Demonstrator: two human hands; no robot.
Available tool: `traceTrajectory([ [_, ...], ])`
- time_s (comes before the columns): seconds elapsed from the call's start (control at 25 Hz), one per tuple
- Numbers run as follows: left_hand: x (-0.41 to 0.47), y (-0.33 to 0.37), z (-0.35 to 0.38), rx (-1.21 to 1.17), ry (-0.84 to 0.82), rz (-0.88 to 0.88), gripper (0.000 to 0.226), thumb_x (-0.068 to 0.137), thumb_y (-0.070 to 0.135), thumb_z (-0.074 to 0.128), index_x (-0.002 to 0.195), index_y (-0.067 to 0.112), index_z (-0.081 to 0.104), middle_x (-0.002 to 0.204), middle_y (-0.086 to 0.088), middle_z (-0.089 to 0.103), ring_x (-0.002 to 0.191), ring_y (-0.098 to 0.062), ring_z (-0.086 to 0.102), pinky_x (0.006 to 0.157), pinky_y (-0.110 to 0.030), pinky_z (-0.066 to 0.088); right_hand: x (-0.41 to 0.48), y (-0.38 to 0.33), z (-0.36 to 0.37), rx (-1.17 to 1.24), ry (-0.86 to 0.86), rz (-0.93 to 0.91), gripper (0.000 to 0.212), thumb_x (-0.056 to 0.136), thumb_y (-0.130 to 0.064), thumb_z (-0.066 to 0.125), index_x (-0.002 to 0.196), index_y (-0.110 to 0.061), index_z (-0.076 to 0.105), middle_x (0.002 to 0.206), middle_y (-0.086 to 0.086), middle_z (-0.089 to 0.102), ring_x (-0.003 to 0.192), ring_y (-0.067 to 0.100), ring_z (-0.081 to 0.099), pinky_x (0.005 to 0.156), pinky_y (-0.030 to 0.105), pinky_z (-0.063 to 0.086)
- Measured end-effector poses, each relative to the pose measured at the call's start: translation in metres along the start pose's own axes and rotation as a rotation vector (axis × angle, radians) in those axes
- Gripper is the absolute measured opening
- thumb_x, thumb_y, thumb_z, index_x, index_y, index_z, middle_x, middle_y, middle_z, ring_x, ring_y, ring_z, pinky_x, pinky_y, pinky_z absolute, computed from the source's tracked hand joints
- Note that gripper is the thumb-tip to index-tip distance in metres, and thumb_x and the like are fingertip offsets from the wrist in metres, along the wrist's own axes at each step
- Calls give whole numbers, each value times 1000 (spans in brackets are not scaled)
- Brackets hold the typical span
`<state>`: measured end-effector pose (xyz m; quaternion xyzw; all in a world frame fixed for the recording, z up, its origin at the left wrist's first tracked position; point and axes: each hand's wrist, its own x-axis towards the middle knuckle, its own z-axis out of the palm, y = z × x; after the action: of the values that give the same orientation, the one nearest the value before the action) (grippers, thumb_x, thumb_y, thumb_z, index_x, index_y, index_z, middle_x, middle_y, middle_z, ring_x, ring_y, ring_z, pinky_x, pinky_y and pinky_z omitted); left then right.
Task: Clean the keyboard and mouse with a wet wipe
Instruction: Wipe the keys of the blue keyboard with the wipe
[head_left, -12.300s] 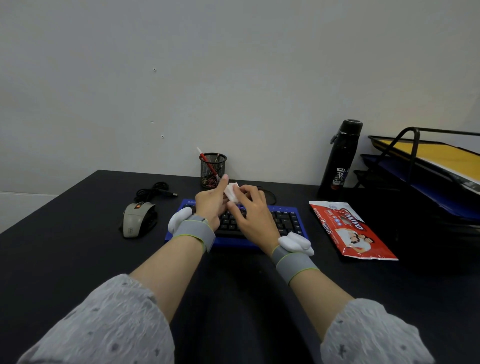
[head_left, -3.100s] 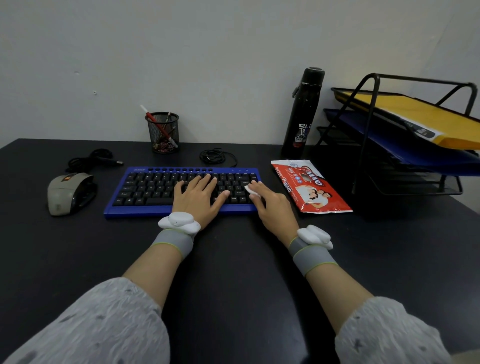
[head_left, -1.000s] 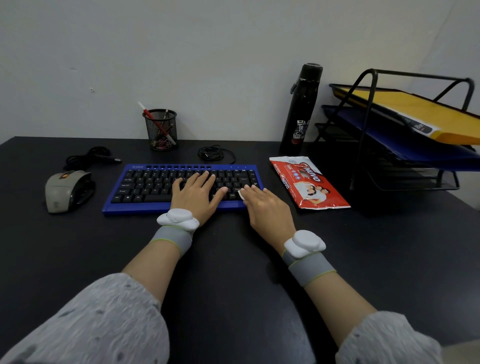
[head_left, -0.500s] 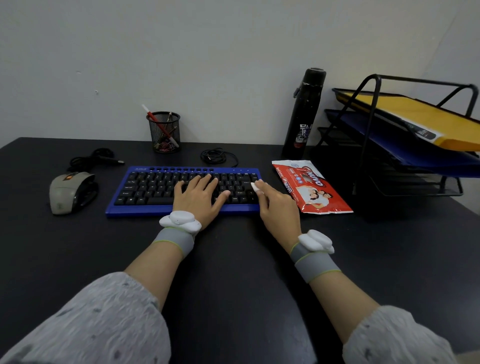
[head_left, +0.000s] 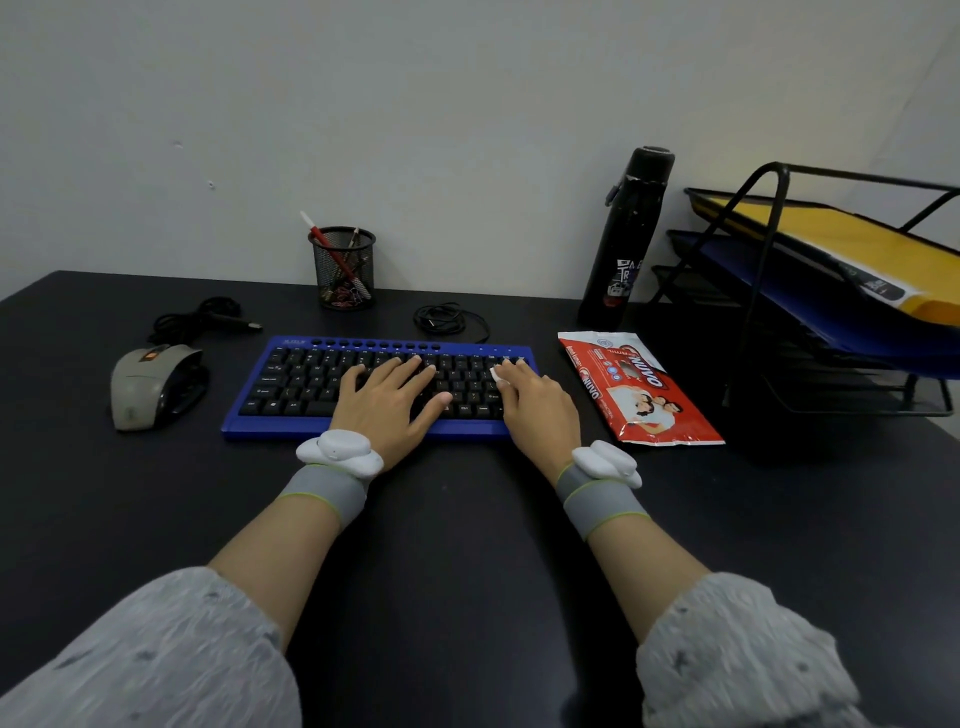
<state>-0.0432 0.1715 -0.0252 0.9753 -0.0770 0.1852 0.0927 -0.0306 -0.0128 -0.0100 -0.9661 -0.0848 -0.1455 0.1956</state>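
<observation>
Presently, right hand (head_left: 540, 408) fingers press a folded wet wipe (head_left: 495, 375) on the keyboard (head_left: 374, 387)'s right keys; left hand (head_left: 387, 397) lies flat, fingers spread, steadying it. Wiping step; mouse (head_left: 150, 384), untouched at left, likely follows.

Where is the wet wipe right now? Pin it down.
In the head view, the wet wipe sits folded under the right hand's fingertips, on the right end of the blue keyboard, near the red wipes packet.
</observation>
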Motion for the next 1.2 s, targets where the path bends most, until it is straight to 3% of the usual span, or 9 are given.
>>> traceTrajectory([
  [0.24, 0, -1, 1, 4, 7, -14, 53, 94, 54, 32, 141, 30, 40, 151, 7, 34, 142, -13, 25, 113, -41, 9, -11, 12, -4, 28, 52, -77, 32, 99, -24, 40, 123, -17, 60, 134, 0, 58, 131, 15, 46, 113, 32, 26],
  [0.44, 0, -2, 0, -3, 0, -17, 54, 94, 55, 32, 141, 30, 40, 152, 7, 34, 142, -13, 25, 113, -41, 9, -5, 12, 2, -69, 69, -68, 34, 100, -24, 36, 125, -15, 57, 136, 1, 56, 133, 16, 44, 114, 33, 25],
  [0.84, 0, -1, -2, -22, -10, -15, 54, 94, 55, 32, 142, 30, 39, 152, 6, 32, 142, -13, 23, 113, -41, 8, -1, 4, 7, 3, 50, -12, 34, 99, -22, 37, 127, -16, 56, 138, 1, 54, 132, 21, 44, 113, 35, 26],
  [1.04, -1, 0, -3, -10, -18, -15, 54, 95, 54, 31, 143, 30, 37, 153, 7, 31, 142, -12, 22, 113, -40, 8, -10, 2, 3, 50, 134, -16, 31, 97, -23, 42, 121, -17, 61, 127, 3, 63, 117, 23, 58, 97, 33, 42],
  [1.2, 0, -1, -4, -12, -26, -17, 54, 95, 55, 30, 143, 30, 37, 153, 7, 31, 143, -12, 22, 113, -40, 8, -10, 0, -6, 226, 266, 33, 28, 96, -19, 47, 119, -15, 63, 116, 7, 69, 99, 28, 66, 81, 33, 49],
])
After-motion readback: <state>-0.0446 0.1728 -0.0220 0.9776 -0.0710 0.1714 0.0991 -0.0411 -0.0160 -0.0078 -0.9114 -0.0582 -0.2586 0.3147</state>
